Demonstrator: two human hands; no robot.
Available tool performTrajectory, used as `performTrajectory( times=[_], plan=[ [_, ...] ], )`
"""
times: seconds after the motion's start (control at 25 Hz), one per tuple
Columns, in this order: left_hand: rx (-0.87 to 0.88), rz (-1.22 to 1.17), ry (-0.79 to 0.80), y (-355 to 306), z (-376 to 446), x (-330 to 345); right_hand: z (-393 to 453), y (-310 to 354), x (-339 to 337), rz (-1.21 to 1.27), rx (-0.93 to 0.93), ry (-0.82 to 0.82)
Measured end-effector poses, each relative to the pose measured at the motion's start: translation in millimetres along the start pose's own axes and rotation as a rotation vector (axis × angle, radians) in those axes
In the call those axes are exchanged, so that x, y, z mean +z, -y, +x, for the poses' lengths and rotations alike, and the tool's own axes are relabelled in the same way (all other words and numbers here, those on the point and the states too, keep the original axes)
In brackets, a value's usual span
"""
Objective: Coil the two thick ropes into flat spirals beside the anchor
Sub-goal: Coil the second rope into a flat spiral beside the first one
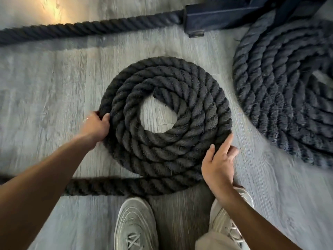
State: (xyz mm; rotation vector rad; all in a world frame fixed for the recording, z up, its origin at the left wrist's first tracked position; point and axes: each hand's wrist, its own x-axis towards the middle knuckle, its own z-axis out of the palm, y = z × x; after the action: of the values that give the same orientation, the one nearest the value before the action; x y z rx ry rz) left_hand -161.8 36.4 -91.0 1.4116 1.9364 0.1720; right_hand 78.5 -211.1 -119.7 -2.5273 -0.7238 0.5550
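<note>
Nearest the camera, at 6 o'clock, two pale sneakers (135,224) stand on the grey plank floor (45,83). Just beyond them a straight run of thick dark rope (108,185) crosses from 8 o'clock and feeds into the near coil (203,98), a flat spiral of about four turns at the frame's centre with a patch of bare floor in its middle. The right hand (219,165), at 5 o'clock, rests against the coil's outer turn with its fingers (228,141) fairly straight and loosely spread, touching the rope rather than wrapping it. The left hand (95,126), at 9 o'clock, grips the outer turn, its fingers curled around the rope's outer edge and thumb on top. Farther off at 2 o'clock lies the second coil (281,91), larger, blurred and cut by the frame edge. At 1 o'clock sits the dark anchor (225,15), with another rope length (86,28) running from it toward 10 o'clock.
</note>
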Motion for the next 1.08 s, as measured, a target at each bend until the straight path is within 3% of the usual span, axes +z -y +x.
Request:
performTrajectory(
  times=[0.2, 0.32, 0.4, 0.48, 0.56, 0.72, 0.96, 1.08],
  plan=[
    [-0.163, -0.139, 0.07, 15, -27, 4, 60, 11, -19, -0.25, -0.07, 0.113],
    [-0.231, -0.231, 0.025, 46, -75, 26, 111, 22, -32, -0.504, -0.191, 0.048],
    [-0.284, -0.412, 0.09, 70, -89, 38, 133, 30, -36, -0.609, -0.221, 0.023],
    [-0.364, -0.532, 0.121, 78, -82, 38, 137, 34, -33, -0.52, -0.179, 0.062],
    [-0.376, -0.501, 0.091, 79, -69, 32, 123, 29, -27, -0.315, -0.089, 0.082],
    [-0.193, -0.442, 0.039, 55, -51, 8, 52, 8, -13, -0.093, -0.005, 0.022],
    [-0.025, -0.276, -0.074, 19, -3, 0, -11, -5, 7, -0.23, -0.021, 0.005],
    [-0.063, -0.246, -0.088, 27, -2, 7, 5, 0, 5, -0.308, -0.084, 0.001]
  ],
)
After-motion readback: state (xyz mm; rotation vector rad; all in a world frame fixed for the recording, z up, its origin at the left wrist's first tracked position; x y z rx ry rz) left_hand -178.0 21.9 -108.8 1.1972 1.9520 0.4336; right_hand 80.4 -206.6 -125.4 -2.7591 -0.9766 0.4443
